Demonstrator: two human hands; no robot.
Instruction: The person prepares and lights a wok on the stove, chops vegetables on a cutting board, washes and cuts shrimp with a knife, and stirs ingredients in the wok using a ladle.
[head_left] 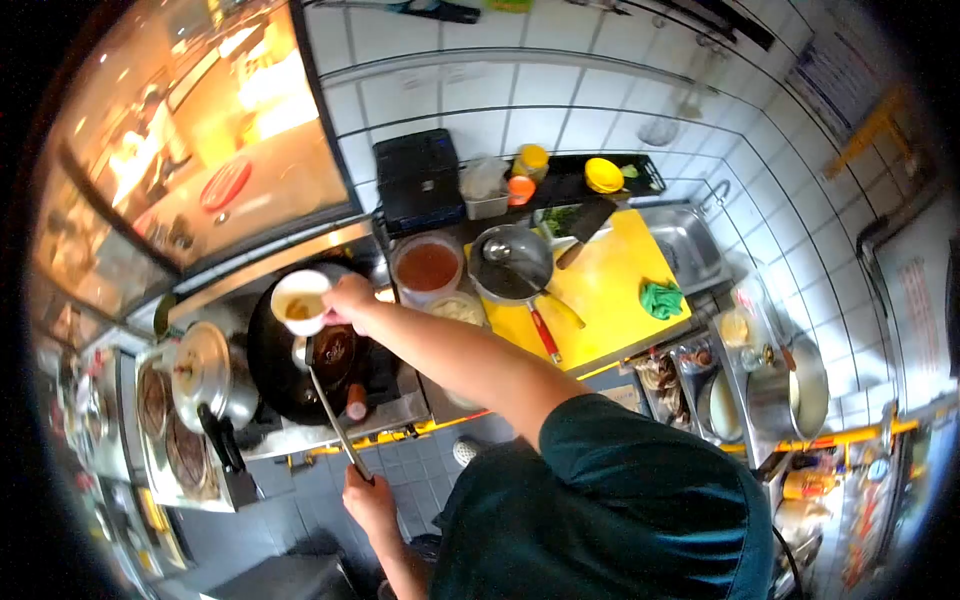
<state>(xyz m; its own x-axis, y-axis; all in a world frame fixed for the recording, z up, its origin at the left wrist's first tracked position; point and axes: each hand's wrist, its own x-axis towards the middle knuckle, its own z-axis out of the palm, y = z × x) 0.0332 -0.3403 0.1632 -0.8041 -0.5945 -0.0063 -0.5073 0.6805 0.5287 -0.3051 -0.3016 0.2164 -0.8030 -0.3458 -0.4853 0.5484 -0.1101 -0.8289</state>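
Note:
My right hand [350, 302] is closed on the rim of a small white bowl [288, 312], which is tilted over the wok and has yellowish contents. My left hand [370, 503] is wrapped round the handle end of a long metal ladle [332, 412]. The ladle's head reaches into the black wok [262, 360], just below the bowl. Dark brown, glossy sauce [335, 348] lies in the wok, near the ladle's head. The wok sits on the stove, with its wooden-ended handle [356, 402] towards me.
A lidded pressure cooker [205, 370] stands left of the wok. To the right are a tub of red-brown sauce [427, 268], a pan with a red handle [520, 268], a yellow cutting board [610, 295], a cleaver [588, 230], a green cloth [661, 299] and a sink [690, 255].

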